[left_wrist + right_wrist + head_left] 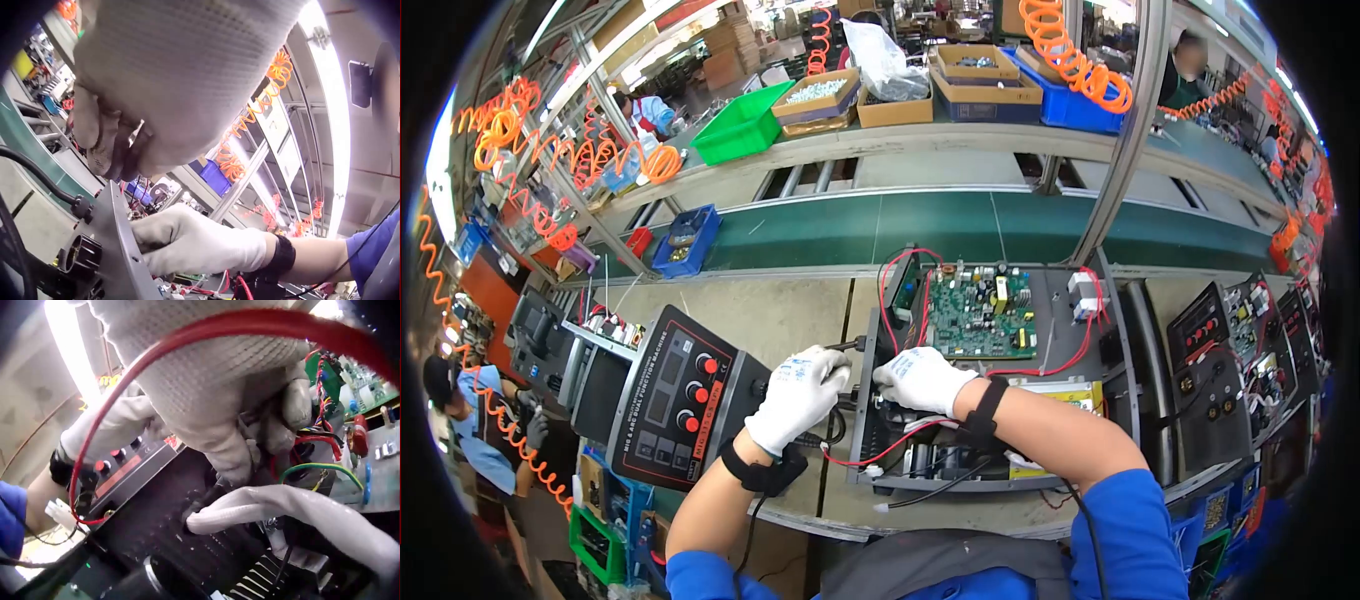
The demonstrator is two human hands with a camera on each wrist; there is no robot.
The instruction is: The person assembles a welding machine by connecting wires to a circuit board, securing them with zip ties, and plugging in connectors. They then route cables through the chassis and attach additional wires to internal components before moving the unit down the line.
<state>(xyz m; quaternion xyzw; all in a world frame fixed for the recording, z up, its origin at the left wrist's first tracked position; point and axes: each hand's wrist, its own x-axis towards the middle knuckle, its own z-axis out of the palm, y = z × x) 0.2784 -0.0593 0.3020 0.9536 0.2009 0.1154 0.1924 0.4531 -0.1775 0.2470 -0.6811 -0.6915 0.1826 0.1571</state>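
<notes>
Both hands wear white knit gloves and meet at the left end panel (128,240) of an open grey machine case (1135,400). Outside the panel, my left hand (800,397) has its fingers bent close to the panel's edge; I cannot tell what they hold. A black cable (37,172) enters a round fitting on the panel's outer face, beside a larger black round connector (81,253). My right hand (925,380) reaches inside the case against that panel, fingers bent and their tips hidden. Red wires (1060,372) and a thick white sleeved cable (294,506) run near it.
A green circuit board (983,312) sits in the case's far part. Left of the case stands a black front panel with red knobs (668,400). More open machines (1235,360) stand at right. Behind are a green conveyor (820,230), a shelf with boxes and a green bin (740,125).
</notes>
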